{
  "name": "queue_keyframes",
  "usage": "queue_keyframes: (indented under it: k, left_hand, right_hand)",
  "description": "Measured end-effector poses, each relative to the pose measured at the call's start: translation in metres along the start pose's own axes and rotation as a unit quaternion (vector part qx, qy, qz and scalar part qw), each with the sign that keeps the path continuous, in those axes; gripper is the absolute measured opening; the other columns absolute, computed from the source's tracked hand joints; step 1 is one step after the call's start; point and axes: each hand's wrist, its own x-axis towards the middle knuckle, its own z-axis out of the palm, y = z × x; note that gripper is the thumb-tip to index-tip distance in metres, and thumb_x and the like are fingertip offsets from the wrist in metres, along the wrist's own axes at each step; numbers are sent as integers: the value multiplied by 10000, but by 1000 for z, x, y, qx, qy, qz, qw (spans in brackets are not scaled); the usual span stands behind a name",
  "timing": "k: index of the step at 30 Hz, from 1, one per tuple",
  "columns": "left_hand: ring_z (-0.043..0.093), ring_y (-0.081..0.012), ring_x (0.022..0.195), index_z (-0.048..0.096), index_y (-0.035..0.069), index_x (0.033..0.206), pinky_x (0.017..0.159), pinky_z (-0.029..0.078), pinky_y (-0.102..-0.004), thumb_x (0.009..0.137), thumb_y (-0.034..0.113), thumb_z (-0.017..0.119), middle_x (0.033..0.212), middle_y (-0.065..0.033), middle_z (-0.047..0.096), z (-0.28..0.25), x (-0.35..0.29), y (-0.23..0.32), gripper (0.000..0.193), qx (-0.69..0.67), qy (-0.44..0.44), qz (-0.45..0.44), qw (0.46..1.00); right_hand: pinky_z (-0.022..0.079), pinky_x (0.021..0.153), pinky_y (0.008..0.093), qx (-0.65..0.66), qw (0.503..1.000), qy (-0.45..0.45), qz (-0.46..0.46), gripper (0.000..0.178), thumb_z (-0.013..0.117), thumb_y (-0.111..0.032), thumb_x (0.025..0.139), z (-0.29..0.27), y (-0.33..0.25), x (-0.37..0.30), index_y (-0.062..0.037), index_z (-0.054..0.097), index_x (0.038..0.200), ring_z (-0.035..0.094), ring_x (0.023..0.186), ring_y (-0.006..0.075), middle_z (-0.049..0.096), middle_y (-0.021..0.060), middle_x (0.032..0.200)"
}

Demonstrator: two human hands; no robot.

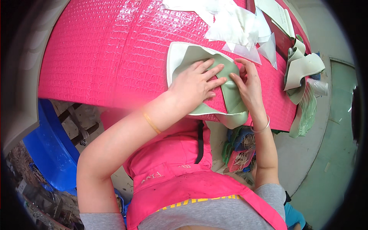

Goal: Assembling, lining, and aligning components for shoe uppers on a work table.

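Observation:
A pale green and white sheet piece (230,92), leather-like and curved round an opening, lies on the pink table near its front edge. My left hand (197,82) rests flat over its left and middle part, fingers spread and pointing right. At the piece's right side is my right hand (251,86), with the thumb touching the green surface. The right index finger is bent and apart from the thumb; the other fingers are partly hidden behind. A rounded green flap (233,119) hangs over the table's front edge below my hands.
Glossy pink textured covering (96,57) spans the table. White and translucent cut pieces (241,30) are heaped at the back. Green and cream strips (303,73) hang over the right edge. A blue plastic chair or bin (53,149) stands at lower left; baskets (239,153) sit below the table.

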Motion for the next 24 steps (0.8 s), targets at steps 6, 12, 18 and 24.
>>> queue_keyframes:
  k: [6,12,18,24]
  left_hand:
    - [356,-225,1220,464,159,1228,1003,322,-354,809,257,541,1324,-29,388,-4,-1,-3,437,9,-24,10,1000]
    - [414,-183,1180,482,120,1211,988,346,-303,812,170,526,1268,2,462,-11,1,-9,405,-68,-53,-3,996]
    - [408,-189,1184,468,105,1223,987,343,-308,809,161,528,1281,5,449,-17,3,-9,422,-62,-59,-5,996]
    - [388,-187,1199,444,96,1245,1001,321,-308,828,195,509,1300,-8,427,-17,6,-12,433,-37,-76,12,996]
  right_hand:
    - [397,886,297,301,948,-95,45,628,531,-2,792,-6,11,-42,-58,258,1354,448,1154,215,394,165,1310]
    - [314,972,281,186,981,-34,-36,605,431,36,800,15,7,-69,-101,264,1365,434,1182,273,408,231,1283]
    - [362,514,443,-46,980,-190,-27,518,457,25,793,3,-12,-58,-177,422,1268,533,615,387,509,260,735]
    - [459,599,441,-61,977,-167,-118,577,453,35,708,-3,-10,-71,-180,468,1243,553,650,375,547,232,784]
